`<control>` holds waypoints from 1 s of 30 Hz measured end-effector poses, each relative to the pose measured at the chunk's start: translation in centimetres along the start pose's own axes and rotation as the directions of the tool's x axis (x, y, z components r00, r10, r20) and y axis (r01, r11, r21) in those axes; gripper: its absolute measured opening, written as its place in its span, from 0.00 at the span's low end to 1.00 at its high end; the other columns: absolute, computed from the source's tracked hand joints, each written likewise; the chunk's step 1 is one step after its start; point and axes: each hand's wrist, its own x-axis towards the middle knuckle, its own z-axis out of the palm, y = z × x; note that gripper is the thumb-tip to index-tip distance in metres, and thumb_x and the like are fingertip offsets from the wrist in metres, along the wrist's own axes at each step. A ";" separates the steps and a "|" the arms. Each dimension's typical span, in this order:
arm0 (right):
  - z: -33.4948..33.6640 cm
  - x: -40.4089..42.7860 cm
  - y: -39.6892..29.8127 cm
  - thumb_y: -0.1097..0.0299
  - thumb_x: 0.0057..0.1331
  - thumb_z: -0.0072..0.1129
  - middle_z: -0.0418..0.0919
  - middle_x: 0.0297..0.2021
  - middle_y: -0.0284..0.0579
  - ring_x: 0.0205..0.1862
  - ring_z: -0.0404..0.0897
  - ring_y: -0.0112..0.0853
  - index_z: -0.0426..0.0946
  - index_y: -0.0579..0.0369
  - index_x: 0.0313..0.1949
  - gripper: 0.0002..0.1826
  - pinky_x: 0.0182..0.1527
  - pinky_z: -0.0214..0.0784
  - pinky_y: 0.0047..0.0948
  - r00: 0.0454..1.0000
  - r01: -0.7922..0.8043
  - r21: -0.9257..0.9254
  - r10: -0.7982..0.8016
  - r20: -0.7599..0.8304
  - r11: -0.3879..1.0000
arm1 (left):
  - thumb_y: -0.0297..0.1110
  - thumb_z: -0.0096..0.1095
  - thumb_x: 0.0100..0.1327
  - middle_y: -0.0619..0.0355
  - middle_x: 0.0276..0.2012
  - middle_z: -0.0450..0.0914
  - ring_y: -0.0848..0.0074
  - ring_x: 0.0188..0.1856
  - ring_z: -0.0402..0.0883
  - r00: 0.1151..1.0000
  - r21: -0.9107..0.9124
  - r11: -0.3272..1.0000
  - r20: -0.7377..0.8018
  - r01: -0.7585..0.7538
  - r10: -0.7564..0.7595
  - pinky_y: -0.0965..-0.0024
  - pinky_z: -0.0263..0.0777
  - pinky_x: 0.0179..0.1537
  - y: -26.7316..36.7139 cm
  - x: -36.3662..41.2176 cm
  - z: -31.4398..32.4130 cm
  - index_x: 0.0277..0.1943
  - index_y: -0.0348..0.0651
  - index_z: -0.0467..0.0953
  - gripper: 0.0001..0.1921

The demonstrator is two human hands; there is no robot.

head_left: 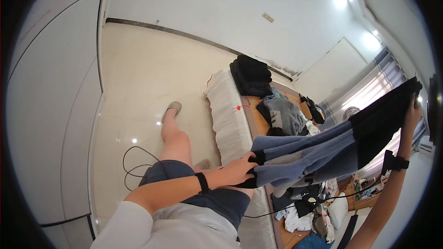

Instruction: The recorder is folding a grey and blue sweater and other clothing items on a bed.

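A plush garment (311, 152) in blue, grey and black is stretched between my two hands, slanting up to the right. My left hand (238, 170) grips its black lower end, above the bed's near edge. At the far right, raised high, my right hand (412, 110) clasps the black upper end; its fingers are partly hidden by the fabric. Folds hide the garment's full shape. Behind it, a grey garment with a light patch (285, 114) lies on the bed (255, 112), beside a stack of folded black clothes (251, 76).
More loose clothes (301, 219) are heaped on the bed's near part. A black cable (266, 214) runs across to the strap on my right wrist, and another cable (136, 148) loops by my leg. White cabinet doors (52, 117) stand left; a curtained window (367, 86) is at right.
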 end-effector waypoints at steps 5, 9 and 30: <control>-1.2 -0.4 -2.5 0.41 0.78 0.56 0.78 0.28 0.42 0.34 0.74 0.28 0.83 0.68 0.43 0.33 0.41 0.68 0.34 0.999 0.027 0.011 -0.026 -0.041 1.000 | 0.34 0.73 0.65 0.43 0.75 0.60 0.46 0.58 0.83 0.988 0.036 0.988 -0.054 0.148 -0.146 0.51 0.77 0.60 2.2 -0.3 -2.5 0.63 0.48 0.81 0.23; -0.5 -0.3 -3.6 0.42 0.79 0.55 0.77 0.27 0.39 0.33 0.73 0.28 0.84 0.67 0.45 0.32 0.40 0.66 0.34 1.000 0.009 -0.022 -0.009 0.005 1.000 | 0.39 0.74 0.64 0.40 0.70 0.68 0.45 0.55 0.83 0.993 -0.119 0.986 -0.013 -0.115 0.114 0.52 0.77 0.58 -3.9 0.4 -1.6 0.60 0.40 0.83 0.23; -3.8 3.4 5.3 0.46 0.80 0.54 0.87 0.50 0.47 0.51 0.84 0.33 0.81 0.66 0.61 0.31 0.55 0.73 0.30 0.999 0.043 0.140 -0.046 0.022 0.989 | 0.55 0.75 0.61 0.45 0.48 0.79 0.51 0.57 0.76 0.971 0.406 0.904 -0.132 -0.132 0.201 0.57 0.71 0.53 -11.2 -5.8 -5.7 0.41 0.35 0.88 0.25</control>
